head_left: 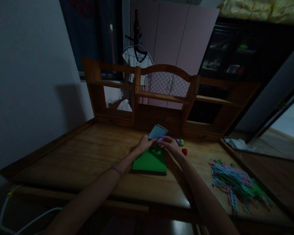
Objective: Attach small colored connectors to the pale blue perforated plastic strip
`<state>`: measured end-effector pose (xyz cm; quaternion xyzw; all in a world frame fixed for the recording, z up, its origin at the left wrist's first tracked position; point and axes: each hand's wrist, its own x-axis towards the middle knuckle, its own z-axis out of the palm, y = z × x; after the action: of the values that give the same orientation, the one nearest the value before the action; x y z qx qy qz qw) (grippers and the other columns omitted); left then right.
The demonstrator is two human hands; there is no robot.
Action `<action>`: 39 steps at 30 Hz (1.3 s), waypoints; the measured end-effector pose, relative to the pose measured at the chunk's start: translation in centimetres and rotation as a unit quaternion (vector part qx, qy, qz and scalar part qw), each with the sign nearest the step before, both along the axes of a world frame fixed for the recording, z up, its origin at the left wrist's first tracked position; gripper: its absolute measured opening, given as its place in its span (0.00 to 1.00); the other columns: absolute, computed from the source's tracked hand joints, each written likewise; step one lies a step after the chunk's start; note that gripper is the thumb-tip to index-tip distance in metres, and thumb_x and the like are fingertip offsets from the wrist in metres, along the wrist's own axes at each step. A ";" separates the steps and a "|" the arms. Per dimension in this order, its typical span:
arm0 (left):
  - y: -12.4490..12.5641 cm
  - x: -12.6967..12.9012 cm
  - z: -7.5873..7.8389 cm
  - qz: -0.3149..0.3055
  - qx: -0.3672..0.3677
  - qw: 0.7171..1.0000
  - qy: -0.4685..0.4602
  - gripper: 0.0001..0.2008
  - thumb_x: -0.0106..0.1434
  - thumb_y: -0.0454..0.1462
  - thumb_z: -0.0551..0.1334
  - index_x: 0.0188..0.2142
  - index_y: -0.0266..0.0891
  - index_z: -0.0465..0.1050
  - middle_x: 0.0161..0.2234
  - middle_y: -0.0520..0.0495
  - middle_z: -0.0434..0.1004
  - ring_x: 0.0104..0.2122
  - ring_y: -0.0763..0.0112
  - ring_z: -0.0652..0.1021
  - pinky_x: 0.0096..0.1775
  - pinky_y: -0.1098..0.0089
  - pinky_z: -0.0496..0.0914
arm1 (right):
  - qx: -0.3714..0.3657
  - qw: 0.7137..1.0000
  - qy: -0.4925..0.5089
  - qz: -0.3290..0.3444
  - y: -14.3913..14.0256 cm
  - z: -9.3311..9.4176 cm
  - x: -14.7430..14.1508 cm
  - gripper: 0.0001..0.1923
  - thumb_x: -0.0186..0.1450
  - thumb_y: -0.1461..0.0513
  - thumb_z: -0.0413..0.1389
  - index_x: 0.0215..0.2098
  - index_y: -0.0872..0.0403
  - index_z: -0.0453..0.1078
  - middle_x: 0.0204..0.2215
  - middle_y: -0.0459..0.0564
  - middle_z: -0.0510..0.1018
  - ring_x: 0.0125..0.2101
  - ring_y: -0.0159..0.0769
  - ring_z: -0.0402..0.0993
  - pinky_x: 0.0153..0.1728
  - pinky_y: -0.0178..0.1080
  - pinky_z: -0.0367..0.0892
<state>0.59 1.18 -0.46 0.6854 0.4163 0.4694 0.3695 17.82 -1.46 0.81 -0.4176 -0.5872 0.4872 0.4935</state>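
Above the far end of a green, flat, thick pad point(150, 162), my two hands meet around a small purple figure with white googly eyes point(161, 138). My left hand point(144, 143) pinches it from the left, with a bracelet on that wrist. From the right, the fingers of my right hand point(171, 146) close on the same piece and partly hide it. Just behind the hands is a light blue card point(157, 131) with a row of holes along its edge. Right of my right hand sit purple and green googly-eyed figures point(180, 142) and a small red piece point(184, 151).
A tangled pile of pink, blue and green perforated strips point(235, 182) lies on the right of the wooden desk point(88, 156). A wooden shelf unit point(161, 95) borders the desk's back. A white cable point(5, 209) hangs at the lower left.
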 end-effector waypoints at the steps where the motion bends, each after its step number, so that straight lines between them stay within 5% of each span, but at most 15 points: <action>1: 0.0 0.0 0.0 0.002 0.000 1.000 -0.004 0.12 0.54 0.39 0.62 0.32 0.30 0.74 0.25 0.46 0.78 0.24 0.69 0.77 0.27 0.73 0.70 | 0.001 1.000 -0.001 0.002 0.0 0.0 0.0 0.19 0.47 0.53 0.63 0.34 0.54 0.71 0.32 0.48 0.75 0.30 0.33 0.70 0.31 0.35 0.66; 26: -0.2 -0.1 0.2 0.001 0.013 1.000 0.011 0.11 0.55 0.40 0.62 0.31 0.31 0.74 0.25 0.45 0.78 0.24 0.69 0.77 0.27 0.73 0.70 | 0.020 0.999 -0.022 0.010 -0.7 0.9 0.1 0.19 0.48 0.52 0.63 0.35 0.54 0.71 0.33 0.50 0.76 0.32 0.36 0.71 0.32 0.36 0.66; 39: 0.6 -0.3 -0.9 0.010 0.015 0.999 0.047 0.15 0.55 0.44 0.60 0.27 0.31 0.76 0.25 0.44 0.78 0.26 0.67 0.77 0.30 0.72 0.70 | -0.001 1.000 0.002 0.002 -0.5 0.7 -0.1 0.20 0.46 0.53 0.64 0.34 0.54 0.71 0.33 0.49 0.76 0.31 0.35 0.71 0.31 0.36 0.66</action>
<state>0.31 1.83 -1.33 0.7081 0.4326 0.4465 0.3347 17.73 -1.97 1.55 -0.4165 -0.5865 0.4894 0.4930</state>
